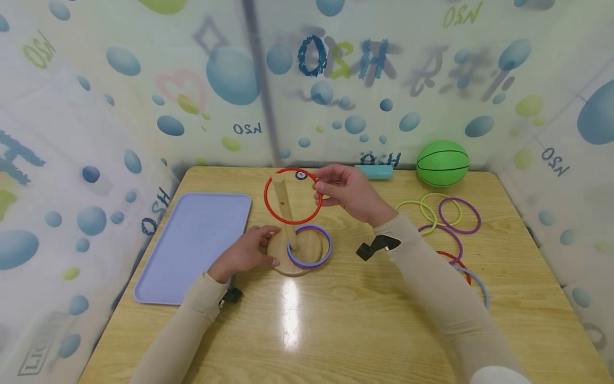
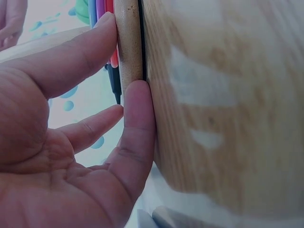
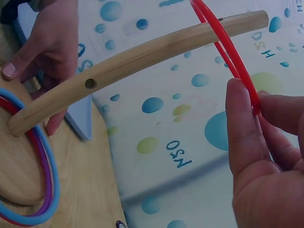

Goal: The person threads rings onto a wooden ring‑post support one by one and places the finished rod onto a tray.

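Bubble-print sheeting wraps three sides of a pale wooden table [image 1: 336, 330], and play is under way at its middle. The right hand [image 1: 347, 192] has a red ring [image 1: 291, 196] pinched between thumb and fingertips [image 3: 242, 118], holding it up around the top of the wooden peg [image 1: 284, 205]; the wrist view shows the peg's tip poking through the hoop. Down below, the left hand [image 1: 247, 252] steadies the round wooden base [image 1: 307, 250], thumb and fingers [image 2: 137, 128] pressed flat against its edge, straight rather than curled. Already stacked at the foot of the peg are rings in blue and purple [image 1: 310, 246], with a red one beneath them in the right wrist view. Off to the left lies a lilac tray [image 1: 192, 245], just beside the left hand. On the right, a loose scatter of rings [image 1: 446, 218] in yellow, purple, red and blue sits well apart from the base. At the back edge rest a green ball [image 1: 442, 163] and a teal cylinder [image 1: 375, 172].
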### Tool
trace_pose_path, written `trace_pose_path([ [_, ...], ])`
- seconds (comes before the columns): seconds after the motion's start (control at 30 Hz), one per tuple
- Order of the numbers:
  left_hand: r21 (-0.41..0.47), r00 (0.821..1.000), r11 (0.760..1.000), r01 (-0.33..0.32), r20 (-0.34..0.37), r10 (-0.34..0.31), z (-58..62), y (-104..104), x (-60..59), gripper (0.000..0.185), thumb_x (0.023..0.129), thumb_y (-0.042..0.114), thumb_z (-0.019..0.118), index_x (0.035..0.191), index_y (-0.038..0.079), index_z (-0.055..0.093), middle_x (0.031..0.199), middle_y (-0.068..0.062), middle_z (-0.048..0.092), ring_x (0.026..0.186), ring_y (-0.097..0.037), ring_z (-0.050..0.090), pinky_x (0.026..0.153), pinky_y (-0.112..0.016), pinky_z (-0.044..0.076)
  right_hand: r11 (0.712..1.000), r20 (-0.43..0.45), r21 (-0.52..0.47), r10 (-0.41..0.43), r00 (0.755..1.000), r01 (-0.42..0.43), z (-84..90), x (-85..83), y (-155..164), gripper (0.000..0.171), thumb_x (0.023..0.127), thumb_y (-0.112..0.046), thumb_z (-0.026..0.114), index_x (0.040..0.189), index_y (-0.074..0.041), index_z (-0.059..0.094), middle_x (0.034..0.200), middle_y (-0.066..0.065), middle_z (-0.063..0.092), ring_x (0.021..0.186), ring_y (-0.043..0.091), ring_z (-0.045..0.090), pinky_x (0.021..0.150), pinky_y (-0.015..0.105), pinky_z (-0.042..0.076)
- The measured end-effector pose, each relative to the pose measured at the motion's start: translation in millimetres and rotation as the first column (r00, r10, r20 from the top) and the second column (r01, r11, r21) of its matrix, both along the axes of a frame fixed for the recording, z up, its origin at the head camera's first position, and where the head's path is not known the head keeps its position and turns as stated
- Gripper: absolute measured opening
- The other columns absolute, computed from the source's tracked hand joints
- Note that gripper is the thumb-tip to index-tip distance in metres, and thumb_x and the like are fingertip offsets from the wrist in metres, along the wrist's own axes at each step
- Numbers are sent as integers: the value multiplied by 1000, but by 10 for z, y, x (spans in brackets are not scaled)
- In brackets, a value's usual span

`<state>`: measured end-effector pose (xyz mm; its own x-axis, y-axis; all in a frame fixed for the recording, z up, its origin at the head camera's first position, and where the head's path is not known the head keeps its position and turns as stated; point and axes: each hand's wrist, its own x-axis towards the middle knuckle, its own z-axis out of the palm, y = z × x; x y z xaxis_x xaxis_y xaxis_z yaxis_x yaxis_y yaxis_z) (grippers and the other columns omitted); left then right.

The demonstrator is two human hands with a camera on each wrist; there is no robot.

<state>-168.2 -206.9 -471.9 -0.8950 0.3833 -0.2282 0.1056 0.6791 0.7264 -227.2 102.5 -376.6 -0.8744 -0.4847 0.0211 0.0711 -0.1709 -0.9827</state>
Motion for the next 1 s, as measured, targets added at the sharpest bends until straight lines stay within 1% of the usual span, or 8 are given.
trace_pose_path([
  [0.13, -1, 1000, 1000, 6, -4, -6, -4, 5, 3, 85, 82, 20, 93, 154, 8, 51, 128, -19, 55, 117, -33, 58, 102, -48, 49, 999, 47, 36, -12, 999, 10, -166, -1, 13, 21, 102, 0, 66, 123, -4, 70, 98, 3, 74, 85, 15, 73, 80, 36, 65],
  [0.23, -4, 1000, 1000, 2, 7, -2, 1, 8, 2, 85, 83, 20, 93, 155, 8, 51, 129, -19, 55, 118, -33, 57, 103, -50, 49, 999, 76, 52, -15, 997, 11, -277, 6, 29, 21, 102, 0, 66, 123, -3, 69, 97, 3, 74, 85, 15, 73, 79, 35, 65],
  [0.37, 4, 1000, 1000, -11, 29, 11, 5, 4, 0, 85, 84, 20, 92, 156, 8, 49, 132, -20, 54, 121, -33, 57, 103, -51, 49, 997, 90, 78, -13, 996, 6, -389, 25, 47, 21, 102, 0, 66, 124, 1, 67, 98, 4, 73, 86, 15, 73, 81, 36, 65],
  [0.53, 4, 999, 1000, -12, 32, 12, -5, -3, -6, 85, 84, 18, 92, 156, 7, 49, 132, -20, 54, 121, -34, 58, 103, -51, 49, 995, 109, 97, -7, 994, -3, -535, 31, 65, 30, 103, 0, 64, 132, 8, 60, 101, 4, 72, 87, 15, 73, 83, 38, 65],
  [0.6, 3, 999, 1000, -11, 30, 11, -4, -1, -9, 84, 84, 18, 92, 156, 7, 49, 132, -20, 54, 121, -34, 58, 103, -51, 49, 995, 117, 104, -5, 993, -7, -602, 30, 77, 33, 104, -1, 64, 134, 10, 58, 104, 8, 71, 88, 16, 73, 83, 39, 65],
  [0.73, 4, 999, 1000, -15, 34, 15, -8, 3, -10, 84, 84, 17, 91, 156, 8, 49, 132, -20, 54, 121, -34, 58, 103, -51, 49, 989, 126, 146, 6, 992, -25, -749, 31, 107, 35, 104, -4, 65, 136, 10, 58, 107, 12, 70, 91, 17, 72, 85, 43, 65],
  [0.87, 12, 1000, 1000, -9, 21, 9, -21, 5, -15, 84, 83, 17, 92, 155, 7, 50, 131, -20, 54, 120, -34, 59, 103, -50, 49, 974, 134, 222, 20, 991, -49, -890, 46, 132, 38, 104, -6, 66, 138, 9, 58, 107, 9, 69, 93, 18, 72, 85, 44, 64],
  [1.0, 25, 1000, 1000, 2, -2, -2, -25, 1, -7, 84, 82, 16, 92, 154, 4, 50, 128, -22, 55, 117, -35, 61, 101, -47, 50, 959, 151, 277, 14, 988, -56, -986, 72, 142, 33, 104, -9, 68, 135, 2, 64, 110, 8, 68, 93, 19, 72, 83, 40, 65],
])
